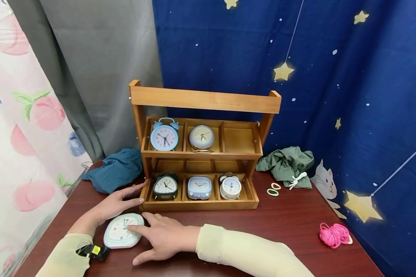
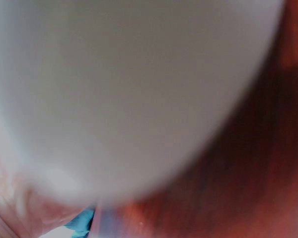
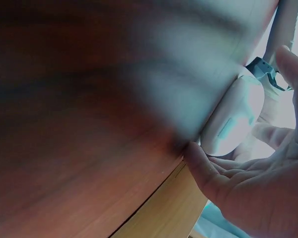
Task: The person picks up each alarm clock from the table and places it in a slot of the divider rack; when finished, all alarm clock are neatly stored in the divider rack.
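Observation:
A white rounded clock (image 1: pixel 123 232) lies face up on the table in front of the rack's left corner. My right hand (image 1: pixel 166 234) is beside it with fingers spread, the index finger reaching over its face. Extended fingers of my left hand (image 1: pixel 114 204) reach the left front corner of the wooden rack (image 1: pixel 201 206), behind the clock. In the right wrist view the clock's side (image 3: pixel 236 116) shows between thumb and fingers, neither curled round it. The left wrist view is mostly filled by the clock's blurred pale body (image 2: pixel 129 89).
The two-tier rack holds a blue twin-bell clock (image 1: pixel 164 137), a round lavender clock (image 1: pixel 201 137), a black clock (image 1: pixel 165 186), a light-blue clock (image 1: pixel 199 187) and a white twin-bell clock (image 1: pixel 230 187). Teal cloth (image 1: pixel 116 171), green cloth (image 1: pixel 287 167), hair ties (image 1: pixel 272 192) and pink yarn (image 1: pixel 334 234) lie around.

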Demonstrator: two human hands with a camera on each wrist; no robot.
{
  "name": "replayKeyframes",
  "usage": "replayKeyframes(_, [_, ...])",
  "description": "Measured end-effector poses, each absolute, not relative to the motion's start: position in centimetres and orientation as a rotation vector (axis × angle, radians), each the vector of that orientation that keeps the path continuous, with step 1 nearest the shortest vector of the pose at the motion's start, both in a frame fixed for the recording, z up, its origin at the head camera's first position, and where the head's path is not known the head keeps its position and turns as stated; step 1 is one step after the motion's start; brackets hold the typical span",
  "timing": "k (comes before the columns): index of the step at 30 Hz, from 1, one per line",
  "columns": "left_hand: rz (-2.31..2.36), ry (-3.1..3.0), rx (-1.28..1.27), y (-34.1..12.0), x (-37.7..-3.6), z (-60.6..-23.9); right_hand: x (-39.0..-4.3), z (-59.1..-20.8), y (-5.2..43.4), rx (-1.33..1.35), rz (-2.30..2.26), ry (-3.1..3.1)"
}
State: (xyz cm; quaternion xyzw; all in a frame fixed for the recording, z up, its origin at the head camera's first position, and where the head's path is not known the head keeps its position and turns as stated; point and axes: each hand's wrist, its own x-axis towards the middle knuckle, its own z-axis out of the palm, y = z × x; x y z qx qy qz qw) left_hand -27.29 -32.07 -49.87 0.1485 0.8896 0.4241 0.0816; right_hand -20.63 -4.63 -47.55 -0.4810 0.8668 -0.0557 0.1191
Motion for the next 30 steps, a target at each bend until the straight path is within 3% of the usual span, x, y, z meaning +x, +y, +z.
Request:
replayKeyframes(9, [1.255, 2.669, 0.447, -32.2, -27.5, -49.8, -21.0, -47.1, -2.4, -1.462, -0.405, 2.593])
replayKeyframes(30, [1.251, 2.675, 0.459, -32.1, -27.5, -50.2, -22.5, -47.5, -5.0, -1.413, -0.309, 2.578])
